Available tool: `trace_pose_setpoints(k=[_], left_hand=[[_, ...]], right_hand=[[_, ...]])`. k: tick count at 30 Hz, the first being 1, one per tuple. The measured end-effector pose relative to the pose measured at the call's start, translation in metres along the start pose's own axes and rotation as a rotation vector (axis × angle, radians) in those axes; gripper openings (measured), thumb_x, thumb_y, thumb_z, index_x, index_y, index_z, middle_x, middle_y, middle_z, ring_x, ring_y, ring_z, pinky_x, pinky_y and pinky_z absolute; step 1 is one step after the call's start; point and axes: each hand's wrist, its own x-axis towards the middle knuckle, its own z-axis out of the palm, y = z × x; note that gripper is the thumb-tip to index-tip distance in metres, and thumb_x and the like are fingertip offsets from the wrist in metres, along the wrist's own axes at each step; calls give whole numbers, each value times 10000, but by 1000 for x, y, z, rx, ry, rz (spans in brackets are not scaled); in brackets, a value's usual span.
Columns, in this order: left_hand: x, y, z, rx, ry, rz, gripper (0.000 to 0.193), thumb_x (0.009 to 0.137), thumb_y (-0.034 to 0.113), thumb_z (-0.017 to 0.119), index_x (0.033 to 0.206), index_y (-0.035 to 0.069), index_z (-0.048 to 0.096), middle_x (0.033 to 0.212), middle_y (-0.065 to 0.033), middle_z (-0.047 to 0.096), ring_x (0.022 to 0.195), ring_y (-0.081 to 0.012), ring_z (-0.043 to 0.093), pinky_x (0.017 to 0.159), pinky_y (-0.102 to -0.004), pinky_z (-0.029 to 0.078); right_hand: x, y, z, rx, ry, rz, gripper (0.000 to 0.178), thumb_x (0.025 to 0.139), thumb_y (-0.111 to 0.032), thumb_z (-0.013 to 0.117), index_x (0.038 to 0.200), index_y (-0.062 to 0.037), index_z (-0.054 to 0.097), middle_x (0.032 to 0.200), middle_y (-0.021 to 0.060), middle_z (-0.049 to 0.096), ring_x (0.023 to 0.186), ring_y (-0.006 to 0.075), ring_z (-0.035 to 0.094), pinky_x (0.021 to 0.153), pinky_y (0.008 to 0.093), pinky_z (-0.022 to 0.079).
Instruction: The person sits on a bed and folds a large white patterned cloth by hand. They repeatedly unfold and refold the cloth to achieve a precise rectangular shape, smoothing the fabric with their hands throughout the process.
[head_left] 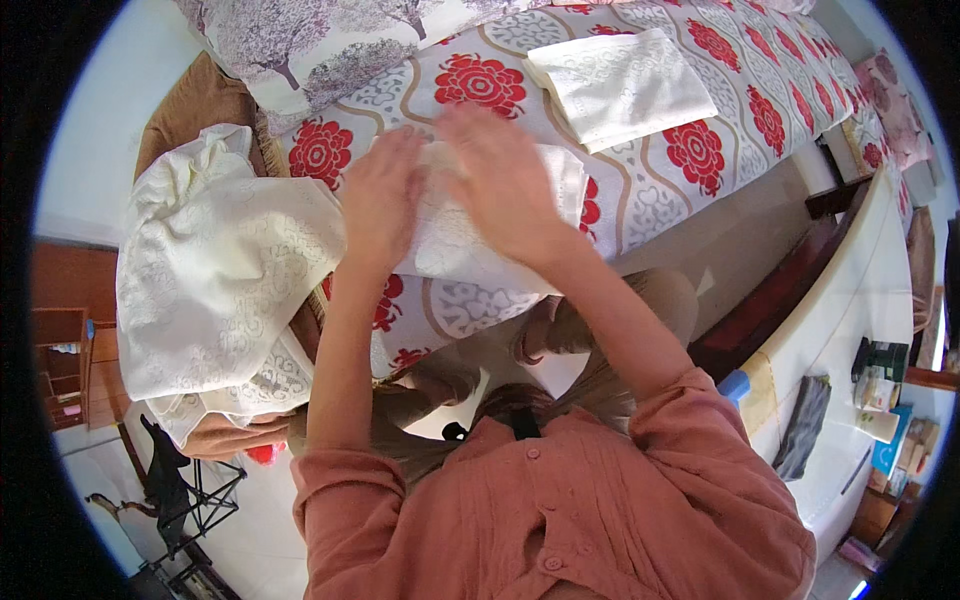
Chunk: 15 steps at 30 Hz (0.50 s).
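Observation:
A white patterned cloth (452,238), folded into a flat piece, lies in front of me on the sofa's red-flowered cover (655,215). At its left edge is my left hand (385,195), fingers stretched out. My right hand (503,185) is over the cloth's middle, its outstretched fingers smeared by motion. Neither hand seems to grip anything; whether the palms press on the cloth is hidden. Farther right rests another folded white cloth (622,88). To the left, a larger white cloth (215,275) hangs loosely over the brown sofa arm (200,103).
A pillow with a tree print (300,45) stands at the back left. On the right is a long white-topped table (800,335) bearing a dark cloth-like item (803,428) and small containers. A black metal-framed stand (170,480) is at lower left.

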Motion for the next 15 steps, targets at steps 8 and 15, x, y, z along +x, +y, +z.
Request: trace_pose_setpoints(k=[8, 15], left_hand=[[-22, -26, 53, 12, -135, -98, 537, 1001, 324, 449, 1462, 54, 395, 1529, -152, 372, 1426, -330, 319, 1156, -476, 272], [-32, -41, 48, -193, -6, -311, 557, 948, 236, 547, 1445, 29, 403, 1498, -168, 412, 1364, -368, 400, 1128, -433, 330]], right_hand=[[-66, 43, 31, -357, -256, 338, 705, 926, -486, 535, 1423, 2, 429, 1509, 168, 394, 1410, 298, 343, 1176, 496, 190], [-106, 82, -10, -150, -82, 483, 587, 938, -332, 590, 1407, -6, 455, 1451, 172, 462, 1349, 307, 423, 1127, 434, 299]])
